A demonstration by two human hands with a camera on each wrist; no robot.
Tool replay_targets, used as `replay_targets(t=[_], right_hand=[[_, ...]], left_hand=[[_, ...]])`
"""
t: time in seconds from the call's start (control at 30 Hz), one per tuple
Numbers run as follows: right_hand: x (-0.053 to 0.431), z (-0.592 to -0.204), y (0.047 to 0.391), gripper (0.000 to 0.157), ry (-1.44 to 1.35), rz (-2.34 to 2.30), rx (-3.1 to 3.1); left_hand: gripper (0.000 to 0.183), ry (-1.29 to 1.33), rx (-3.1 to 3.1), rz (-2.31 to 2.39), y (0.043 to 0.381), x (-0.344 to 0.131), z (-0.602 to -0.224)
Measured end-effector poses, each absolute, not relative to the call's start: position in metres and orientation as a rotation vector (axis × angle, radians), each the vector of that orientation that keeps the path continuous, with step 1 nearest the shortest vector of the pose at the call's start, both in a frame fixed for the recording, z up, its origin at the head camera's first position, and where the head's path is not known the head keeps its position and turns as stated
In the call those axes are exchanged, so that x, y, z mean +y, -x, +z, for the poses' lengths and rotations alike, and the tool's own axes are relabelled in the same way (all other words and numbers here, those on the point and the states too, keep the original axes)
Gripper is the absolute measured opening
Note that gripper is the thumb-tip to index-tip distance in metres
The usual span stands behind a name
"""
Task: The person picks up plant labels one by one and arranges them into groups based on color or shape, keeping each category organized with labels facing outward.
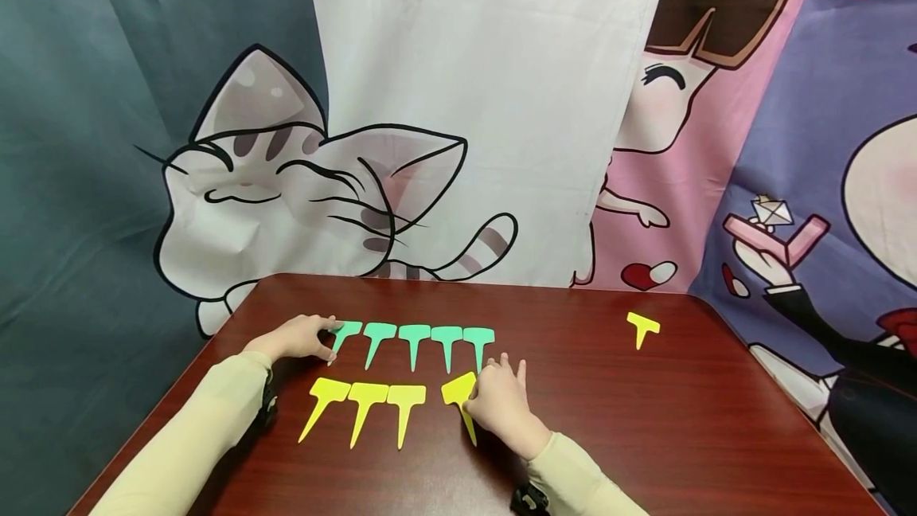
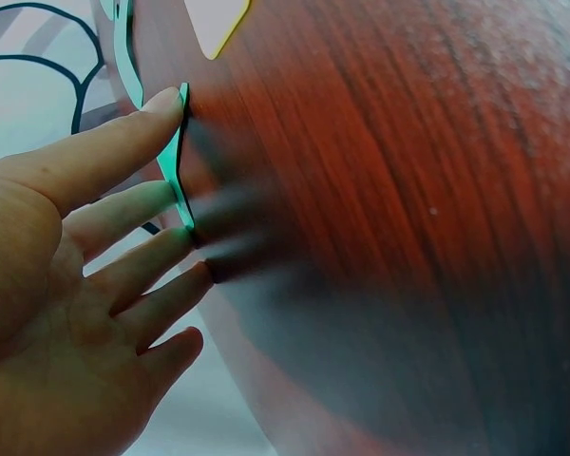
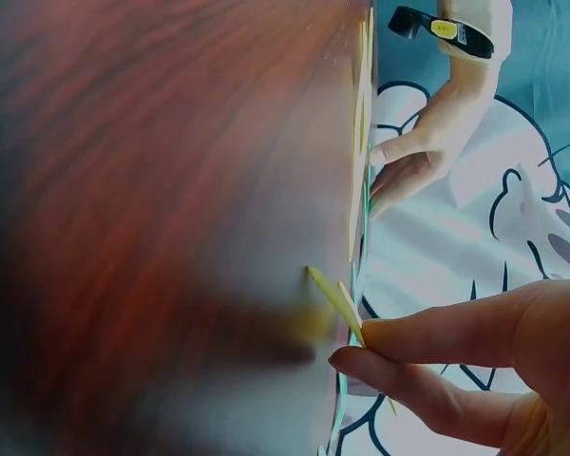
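Note:
My left hand (image 1: 297,338) is at the leftmost green T-shaped plant label (image 1: 347,329). Its thumb is by the pointed end and its fingertips are by the head, so the label lies between them, also in the left wrist view. Several more green labels (image 1: 414,333) continue that row to the right. Nearer to me, my right hand (image 1: 504,400) pinches a yellow plant label (image 1: 458,389) between thumb and forefinger; in the right wrist view this yellow label (image 3: 336,302) is tilted off the table. Three yellow labels (image 1: 368,393) lie side by side to its left.
A single yellow label (image 1: 642,323) lies apart at the far right of the dark red wooden table (image 1: 688,420). Behind the table hangs a printed cloth (image 1: 487,102) with cartoon figures. Dark straps with devices sit on both wrists.

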State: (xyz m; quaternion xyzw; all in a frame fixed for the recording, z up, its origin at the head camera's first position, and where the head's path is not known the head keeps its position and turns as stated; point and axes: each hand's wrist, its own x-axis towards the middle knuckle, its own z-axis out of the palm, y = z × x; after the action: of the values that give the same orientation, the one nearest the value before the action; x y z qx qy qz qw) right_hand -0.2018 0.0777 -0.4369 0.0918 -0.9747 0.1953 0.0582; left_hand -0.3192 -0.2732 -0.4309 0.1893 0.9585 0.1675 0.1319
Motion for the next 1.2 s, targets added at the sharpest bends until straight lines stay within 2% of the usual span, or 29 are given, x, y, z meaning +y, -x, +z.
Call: replay_targets(t=[0.9,1.2], right_hand=[[0.055,-0.435,0.197,0.034,-0.222,0.588,-2.938],[0.049,-0.432,0.197,0.031,-0.217,0.564,-2.967]], left_hand=[[0.067,-0.554,2.797,0.477,0.321,-0.274,-0.429],[0.067,-0.546,2.793,0.481,0.32,-0.272,-0.431]])
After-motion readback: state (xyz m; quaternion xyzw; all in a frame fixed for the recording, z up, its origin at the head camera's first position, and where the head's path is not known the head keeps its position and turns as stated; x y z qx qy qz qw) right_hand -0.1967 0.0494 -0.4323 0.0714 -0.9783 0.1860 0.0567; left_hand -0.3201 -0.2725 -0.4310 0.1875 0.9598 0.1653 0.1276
